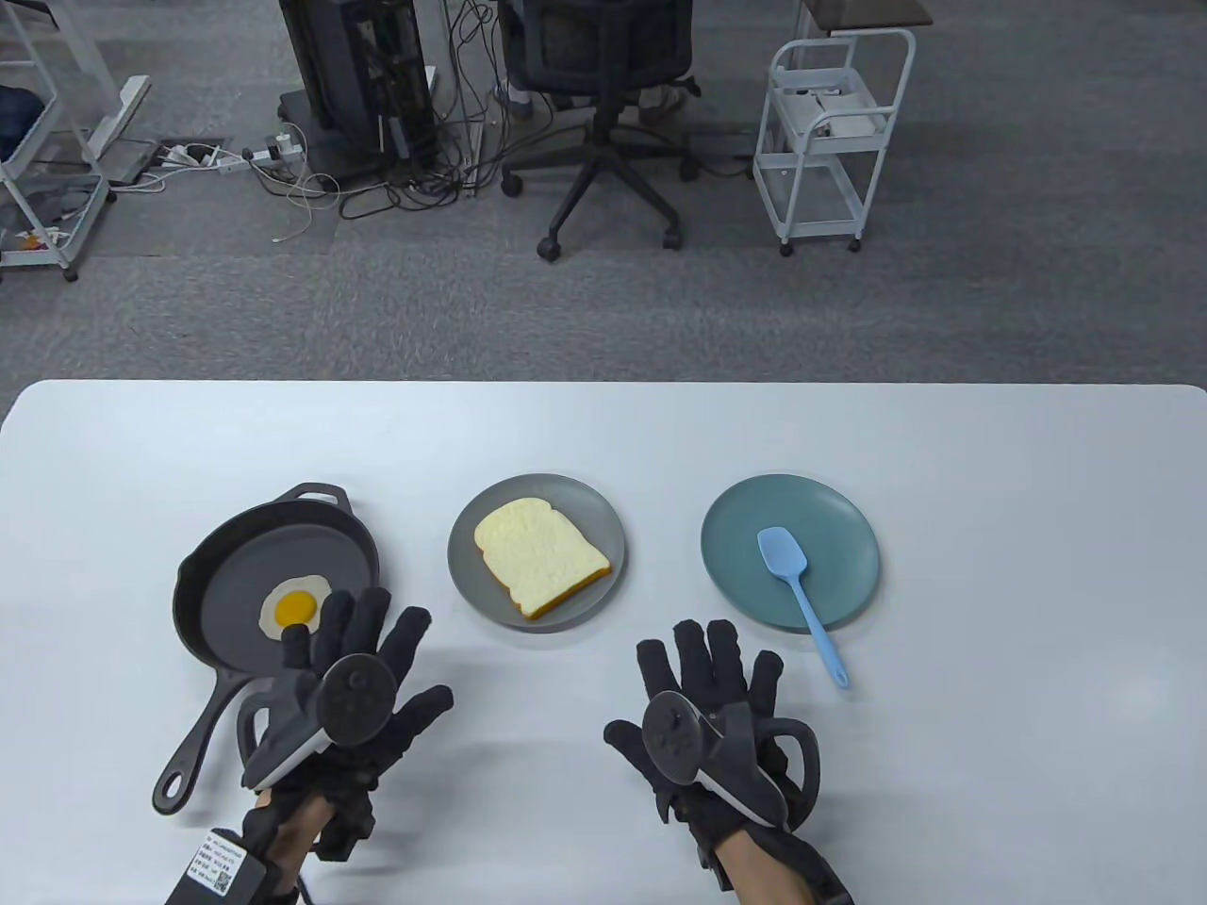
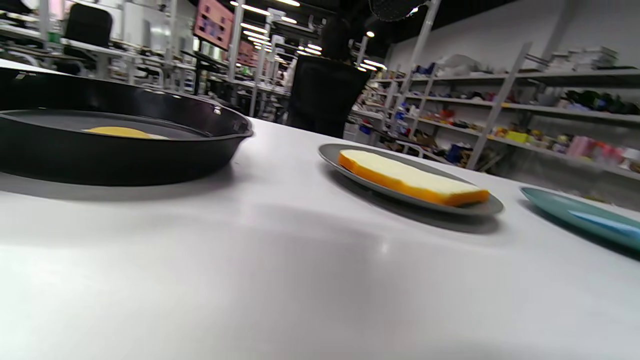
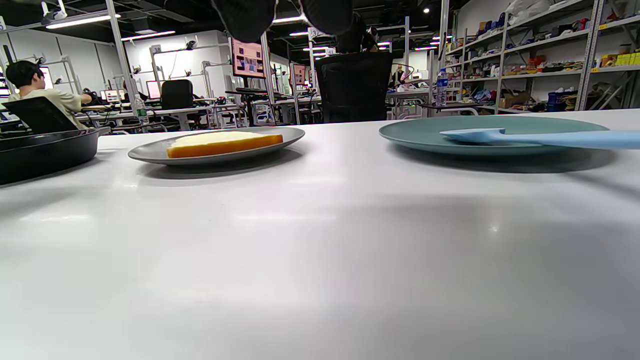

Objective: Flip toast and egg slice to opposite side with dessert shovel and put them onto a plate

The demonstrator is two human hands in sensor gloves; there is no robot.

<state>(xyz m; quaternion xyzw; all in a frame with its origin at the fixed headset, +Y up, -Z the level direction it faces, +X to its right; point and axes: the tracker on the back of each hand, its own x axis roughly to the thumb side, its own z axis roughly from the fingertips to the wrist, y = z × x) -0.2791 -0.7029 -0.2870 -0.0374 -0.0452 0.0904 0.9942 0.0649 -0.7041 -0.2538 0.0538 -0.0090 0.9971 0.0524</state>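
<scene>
— Where do your hands sit right now?

— Your left hand (image 1: 354, 674) is spread flat over the white table (image 1: 603, 424), fingers straight and fanned, gripping nothing. In the table view its fingertips overlap the near right rim of the black skillet (image 1: 273, 584), next to the egg; whether they touch the pan I cannot tell. Your right hand (image 1: 712, 707) is equally wide and flat, fingers straight, nothing in it, lying on the table near the front edge, just short of the blue plate. Two of its gloved fingertips (image 3: 245, 17) hang in at the top of the right wrist view.

— And the food?

— The egg slice (image 1: 294, 608) lies yolk up inside the skillet, on the pan's near right part. The pan's long handle points toward you, to the left of your left wrist. The toast (image 1: 539, 558) lies flat on the grey plate (image 1: 471, 584), which stands in the middle of the table between the skillet and the blue plate (image 1: 839, 528).

— The shovel?

— The light blue dessert shovel (image 1: 797, 584) rests with its blade on the blue plate and its handle running out over the plate's near rim, the end reaching the table just beyond your right fingertips. You are not touching it.

— Anything behind the table?

— An office chair (image 1: 603, 123), a white trolley (image 1: 834, 132) and cables on the grey carpet.
</scene>
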